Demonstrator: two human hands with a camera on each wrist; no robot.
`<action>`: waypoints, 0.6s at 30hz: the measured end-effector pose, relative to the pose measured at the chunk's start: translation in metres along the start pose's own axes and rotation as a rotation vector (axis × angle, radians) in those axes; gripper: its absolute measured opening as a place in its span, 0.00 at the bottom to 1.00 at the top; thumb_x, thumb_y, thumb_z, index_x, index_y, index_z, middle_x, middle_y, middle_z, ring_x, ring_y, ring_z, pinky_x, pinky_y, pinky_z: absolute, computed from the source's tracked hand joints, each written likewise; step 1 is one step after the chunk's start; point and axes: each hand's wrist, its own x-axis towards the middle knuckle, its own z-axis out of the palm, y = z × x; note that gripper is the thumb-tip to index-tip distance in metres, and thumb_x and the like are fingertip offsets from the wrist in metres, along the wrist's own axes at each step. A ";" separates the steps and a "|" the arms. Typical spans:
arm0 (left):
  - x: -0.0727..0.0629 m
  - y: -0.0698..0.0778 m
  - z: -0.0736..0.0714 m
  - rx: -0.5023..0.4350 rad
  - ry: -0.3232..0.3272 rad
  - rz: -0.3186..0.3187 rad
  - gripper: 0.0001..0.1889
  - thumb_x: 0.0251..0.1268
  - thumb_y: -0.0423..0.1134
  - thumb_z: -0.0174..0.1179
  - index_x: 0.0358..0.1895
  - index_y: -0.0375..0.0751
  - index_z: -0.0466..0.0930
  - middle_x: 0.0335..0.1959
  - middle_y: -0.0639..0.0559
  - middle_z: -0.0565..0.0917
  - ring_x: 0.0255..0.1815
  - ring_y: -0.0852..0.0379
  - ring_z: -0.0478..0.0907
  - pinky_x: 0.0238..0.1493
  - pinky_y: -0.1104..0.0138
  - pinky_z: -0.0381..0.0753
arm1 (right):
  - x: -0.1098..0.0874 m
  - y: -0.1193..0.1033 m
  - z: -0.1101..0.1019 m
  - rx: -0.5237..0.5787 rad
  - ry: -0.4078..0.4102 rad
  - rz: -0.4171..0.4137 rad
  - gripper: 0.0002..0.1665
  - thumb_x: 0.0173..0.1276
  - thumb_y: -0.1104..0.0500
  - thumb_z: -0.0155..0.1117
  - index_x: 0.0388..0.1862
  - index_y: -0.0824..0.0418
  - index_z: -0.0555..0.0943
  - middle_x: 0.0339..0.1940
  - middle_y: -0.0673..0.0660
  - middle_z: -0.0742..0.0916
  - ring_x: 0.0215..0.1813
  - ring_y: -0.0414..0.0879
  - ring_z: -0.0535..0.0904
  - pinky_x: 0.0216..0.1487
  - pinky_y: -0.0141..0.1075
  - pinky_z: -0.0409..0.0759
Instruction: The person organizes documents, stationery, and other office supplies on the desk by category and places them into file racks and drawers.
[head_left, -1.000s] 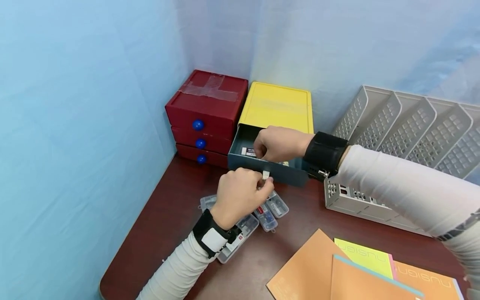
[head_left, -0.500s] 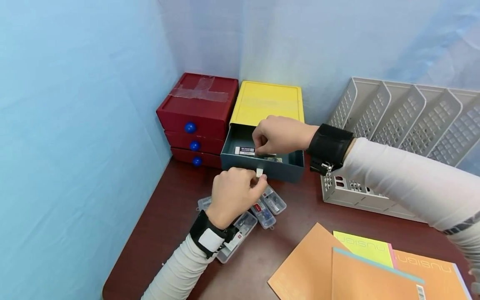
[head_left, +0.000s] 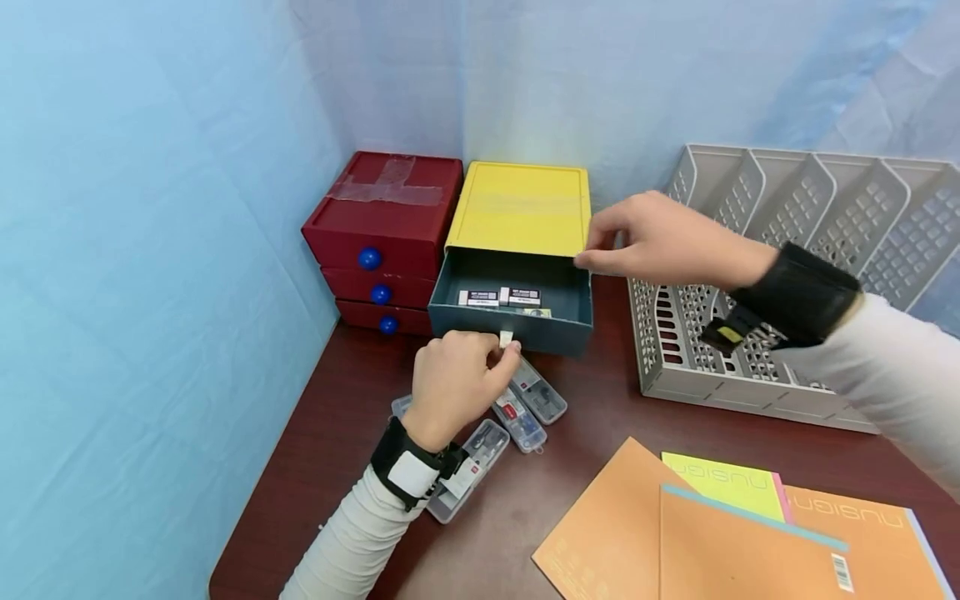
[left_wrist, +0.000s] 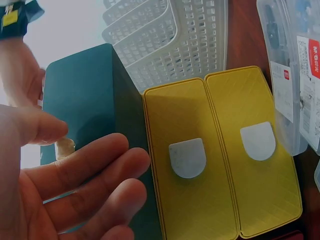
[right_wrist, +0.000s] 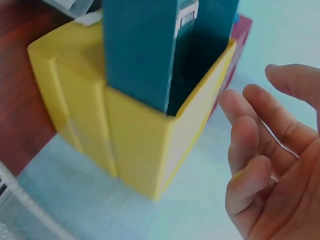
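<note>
My left hand [head_left: 457,379] pinches the small white pull tab [head_left: 506,338] of a dark teal drawer [head_left: 555,333]. That drawer stands pulled out from the yellow cabinet [head_left: 525,204]. Inside it lie two small white-and-dark labelled packs, one to the left [head_left: 478,298] and one to the right [head_left: 522,297], plus a small yellowish item [head_left: 536,312] partly hidden by the drawer front. My right hand [head_left: 660,237] hovers by the drawer's right back corner, fingers loosely bent and nothing between them. In the left wrist view, two closed yellow drawer fronts [left_wrist: 187,210] show white tabs.
A red cabinet [head_left: 397,208] with blue knobs stands left of the yellow one. Several clear plastic cases [head_left: 532,392] lie in front. At the right is a grey perforated file rack [head_left: 750,392]; orange and yellow notebooks [head_left: 600,533] lie near the front.
My right hand has come up out of the drawer and moved right, uncovering the packs inside. The left hand keeps its pinch on the tab. The head view has shifted slightly.
</note>
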 end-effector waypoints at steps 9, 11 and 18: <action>0.010 -0.021 -0.002 0.030 0.013 -0.004 0.26 0.73 0.58 0.54 0.14 0.53 0.69 0.09 0.58 0.66 0.10 0.62 0.62 0.11 0.70 0.62 | -0.040 0.027 0.002 0.079 0.093 0.139 0.08 0.77 0.46 0.61 0.38 0.44 0.84 0.26 0.50 0.79 0.25 0.43 0.65 0.35 0.37 0.64; 0.015 -0.021 -0.002 0.027 0.010 -0.006 0.26 0.73 0.57 0.54 0.13 0.53 0.69 0.09 0.58 0.66 0.11 0.62 0.63 0.12 0.70 0.63 | -0.049 0.033 0.005 0.093 0.112 0.158 0.08 0.76 0.47 0.62 0.37 0.44 0.84 0.26 0.49 0.79 0.25 0.43 0.65 0.34 0.36 0.64; 0.039 -0.025 0.002 0.075 0.000 0.008 0.29 0.74 0.56 0.53 0.11 0.51 0.67 0.09 0.55 0.65 0.09 0.58 0.62 0.10 0.68 0.57 | -0.083 0.049 0.034 0.117 0.146 0.150 0.08 0.74 0.52 0.65 0.33 0.41 0.83 0.22 0.44 0.79 0.19 0.38 0.64 0.28 0.33 0.65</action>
